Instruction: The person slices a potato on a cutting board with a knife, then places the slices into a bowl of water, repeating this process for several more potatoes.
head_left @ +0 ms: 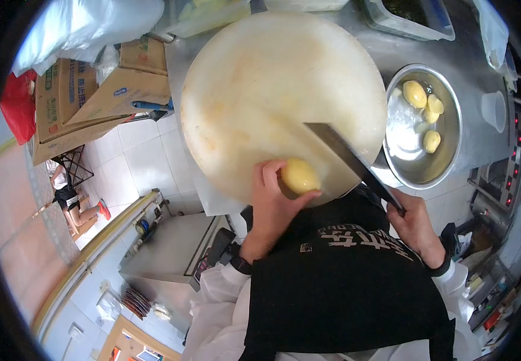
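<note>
A peeled yellow potato (300,176) rests near the front edge of a large round cutting board (272,66). My left hand (269,195) grips it from the left, thumb and fingers on its near and far sides. In my right hand (415,225) is a cleaver (347,153), held by its dark handle. Its wide blade slants up and left over the board, to the right of the potato and apart from it. A steel bowl (454,135) stands right of the board, with several peeled potatoes (415,94) inside.
Plastic tubs (413,27) line the back of the steel counter (483,66). A white cup (493,111) sits right of the bowl. Cardboard boxes (110,90) stand at the left. Another person's leg (83,213) shows far left, beyond a wall edge. A steel cabinet (164,246) is at lower left.
</note>
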The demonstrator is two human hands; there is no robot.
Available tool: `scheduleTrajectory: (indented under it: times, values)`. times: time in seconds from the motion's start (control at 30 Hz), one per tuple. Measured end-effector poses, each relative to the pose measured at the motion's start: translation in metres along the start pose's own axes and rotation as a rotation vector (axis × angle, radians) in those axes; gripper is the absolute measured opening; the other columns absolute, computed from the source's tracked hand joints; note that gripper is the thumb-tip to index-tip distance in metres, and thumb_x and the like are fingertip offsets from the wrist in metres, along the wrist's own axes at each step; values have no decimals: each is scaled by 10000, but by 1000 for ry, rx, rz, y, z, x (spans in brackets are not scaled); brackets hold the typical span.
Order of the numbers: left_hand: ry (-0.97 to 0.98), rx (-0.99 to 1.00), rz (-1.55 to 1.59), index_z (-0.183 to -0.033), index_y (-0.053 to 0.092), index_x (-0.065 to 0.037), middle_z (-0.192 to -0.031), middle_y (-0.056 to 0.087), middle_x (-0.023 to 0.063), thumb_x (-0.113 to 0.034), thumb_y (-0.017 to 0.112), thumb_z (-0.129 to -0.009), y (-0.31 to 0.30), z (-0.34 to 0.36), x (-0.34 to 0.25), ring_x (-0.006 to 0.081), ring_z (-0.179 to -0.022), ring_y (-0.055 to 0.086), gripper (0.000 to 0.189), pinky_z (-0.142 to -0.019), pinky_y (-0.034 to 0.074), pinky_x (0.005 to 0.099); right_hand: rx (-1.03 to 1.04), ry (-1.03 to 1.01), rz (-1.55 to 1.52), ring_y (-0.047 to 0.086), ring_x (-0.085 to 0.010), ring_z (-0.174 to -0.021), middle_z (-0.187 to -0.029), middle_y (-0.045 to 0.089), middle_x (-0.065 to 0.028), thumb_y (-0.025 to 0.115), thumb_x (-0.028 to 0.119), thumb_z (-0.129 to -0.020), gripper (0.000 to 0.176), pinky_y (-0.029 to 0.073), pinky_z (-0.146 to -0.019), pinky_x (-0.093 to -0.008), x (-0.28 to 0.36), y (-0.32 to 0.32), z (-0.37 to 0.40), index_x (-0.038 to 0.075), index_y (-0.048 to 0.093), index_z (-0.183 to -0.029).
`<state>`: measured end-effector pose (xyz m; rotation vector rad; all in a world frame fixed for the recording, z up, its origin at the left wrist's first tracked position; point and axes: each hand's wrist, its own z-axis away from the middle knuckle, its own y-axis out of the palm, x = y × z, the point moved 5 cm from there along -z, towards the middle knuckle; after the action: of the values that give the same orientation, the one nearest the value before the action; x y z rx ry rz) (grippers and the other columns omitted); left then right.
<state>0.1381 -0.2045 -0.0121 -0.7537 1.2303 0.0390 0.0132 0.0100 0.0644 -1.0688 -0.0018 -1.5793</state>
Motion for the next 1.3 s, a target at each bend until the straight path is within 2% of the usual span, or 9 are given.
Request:
scheduleTrajectory:
  times: [0.13,0.2,0.6,0.73,0.8,0.83,0.9,1.0,1.3]
  values:
    - [85,-100,-138,-1106,488,-79,-1086,475,120,-161,861,-511,-6,6,-3,296,-999,492,707,-830,432,374,67,-136,172,575,-312,-596,-725,595,-193,567,10,-705,484,473,-584,-367,20,11,-13,90,556,-1182]
    - [381,10,-160,-1084,510,-95,-1104,475,95,-143,848,-524,-2,8,-9,290,-1024,482,655,-847,420,376,84,-137,224,591,-320,-627,-742,603,-185,570,11,-699,491,477,-596,-384,24,15,-18,96,554,-1183]
    - [533,44,-199,-962,645,-110,-1006,612,11,-100,708,-683,7,17,-4,213,-918,555,287,-749,452,342,175,-245,315,581,-318,-650,-759,573,-144,626,32,-655,642,484,-607,-403,35,14,-24,118,470,-1271]
    - [426,123,-196,-931,651,-88,-1014,610,47,-62,680,-662,20,37,12,220,-946,564,271,-780,458,353,270,-268,420,544,-293,-578,-710,502,-108,662,55,-628,723,475,-536,-392,42,17,-8,120,429,-1310]
    - [-143,145,473,-896,651,-76,-989,610,77,-35,661,-603,25,34,32,250,-975,560,296,-815,459,383,281,-268,438,537,-287,-567,-707,489,-103,670,65,-622,741,472,-517,-390,42,17,-4,117,419,-1318]
    - [-147,148,473,-896,651,-76,-989,610,77,-35,661,-603,23,33,31,250,-975,560,296,-815,459,383,291,-267,438,538,-286,-567,-707,492,-101,671,66,-622,746,472,-512,-391,41,17,-3,112,412,-1321]
    - [324,101,-59,-862,651,-67,-983,609,80,-29,650,-597,11,30,8,258,-970,553,267,-807,463,391,303,-262,436,539,-285,-568,-708,494,-100,672,67,-622,751,472,-508,-392,39,17,-1,107,406,-1324]
    - [503,72,-85,-847,649,-54,-977,606,71,-26,649,-600,4,20,1,261,-961,548,248,-798,466,375,305,-269,404,546,-287,-575,-704,492,-98,666,59,-625,756,475,-514,-398,40,16,-9,107,396,-1330]
    - [511,-31,-97,-869,664,-48,-929,622,46,-49,684,-619,8,10,-6,245,-915,561,250,-764,464,341,301,-143,308,578,-303,-632,-754,560,-148,606,-44,-646,634,466,-587,-388,31,31,-34,52,476,-1259]
